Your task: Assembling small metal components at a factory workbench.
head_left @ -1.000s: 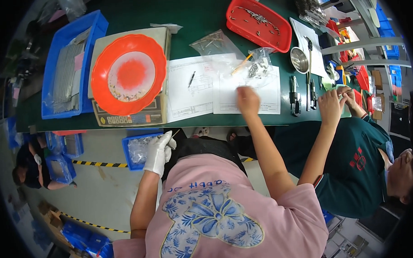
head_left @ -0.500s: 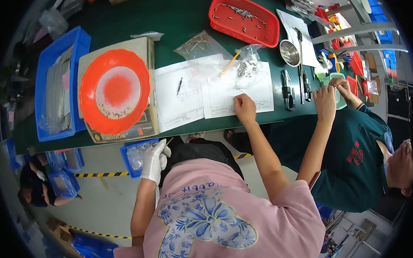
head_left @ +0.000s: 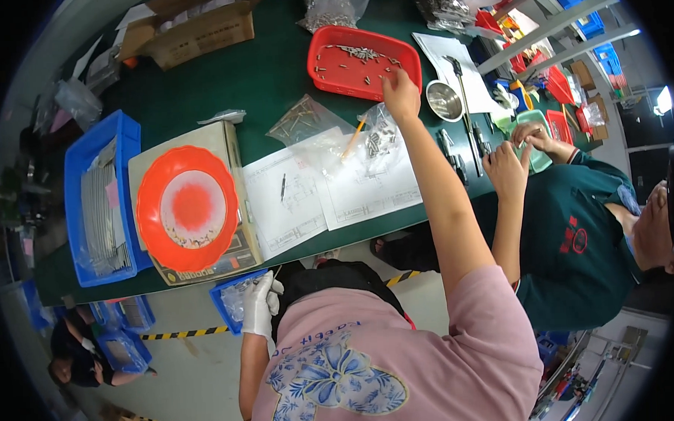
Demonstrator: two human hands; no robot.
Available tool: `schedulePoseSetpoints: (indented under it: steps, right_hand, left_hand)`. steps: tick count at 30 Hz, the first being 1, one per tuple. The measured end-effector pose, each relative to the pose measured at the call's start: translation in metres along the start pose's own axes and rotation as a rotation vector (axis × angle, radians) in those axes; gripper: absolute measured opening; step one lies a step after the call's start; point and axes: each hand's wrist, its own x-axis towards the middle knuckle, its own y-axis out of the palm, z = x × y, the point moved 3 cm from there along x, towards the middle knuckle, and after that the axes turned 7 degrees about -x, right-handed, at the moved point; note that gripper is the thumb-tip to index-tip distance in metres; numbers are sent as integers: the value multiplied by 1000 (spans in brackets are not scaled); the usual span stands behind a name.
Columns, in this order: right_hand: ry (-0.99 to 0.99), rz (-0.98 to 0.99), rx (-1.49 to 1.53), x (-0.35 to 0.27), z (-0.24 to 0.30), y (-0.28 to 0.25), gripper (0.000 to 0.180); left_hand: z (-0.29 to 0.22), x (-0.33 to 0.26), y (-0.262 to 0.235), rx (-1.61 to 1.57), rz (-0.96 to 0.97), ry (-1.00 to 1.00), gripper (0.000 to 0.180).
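My left hand (head_left: pixel 260 302), in a white glove, is closed at my lap, below the table edge. A thin rod (head_left: pixel 278 271) sticks out from its fingers; the rest is hidden in the glove. My bare right hand (head_left: pixel 402 97) reaches over the near right rim of a red plastic tray (head_left: pixel 321 79). Its fingers are bent together, with the tips down by small metal pins (head_left: pixel 365 53); whatever is between them is too small to make out. More pins lie in a clear bag (head_left: pixel 381 142) nearer me, beside a yellow pencil-like stick (head_left: pixel 354 138).
Drawing sheets (head_left: pixel 285 220) with a pen lie before me. A red-orange dish (head_left: pixel 151 206) rests on a cardboard box, beside a blue bin (head_left: pixel 76 212). A metal bowl (head_left: pixel 444 100) and calipers-like tools (head_left: pixel 451 158) lie right. A co-worker (head_left: pixel 568 239) works close on my right.
My right hand has moved forward from the drawing sheet to the red tray. The left hand stays low at my lap, with the rod. The whole view has shifted and tilted.
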Motion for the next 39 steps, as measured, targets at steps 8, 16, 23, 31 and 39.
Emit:
schedulePoseSetpoints:
  steps: [8,16,23,31,39]
  right_hand:
    - [239,242,-100,-118,-75,-7,17]
    - [231,196,-164,-117,-76,26,15]
    - [347,210,-111,-118,-76,10,14]
    - [426,151,634,-165,-71,-24,9]
    - [59,553,1195,-224,47,-135,9]
  left_hand:
    - [8,10,-9,17,-45,80,36]
    - [-5,5,-4,3,-56,76,33]
    - [0,-4,0,-110,22,97,20]
    - [-23,-8,42,319,177,336,29]
    - [-43,-42,86,166,354,395,28]
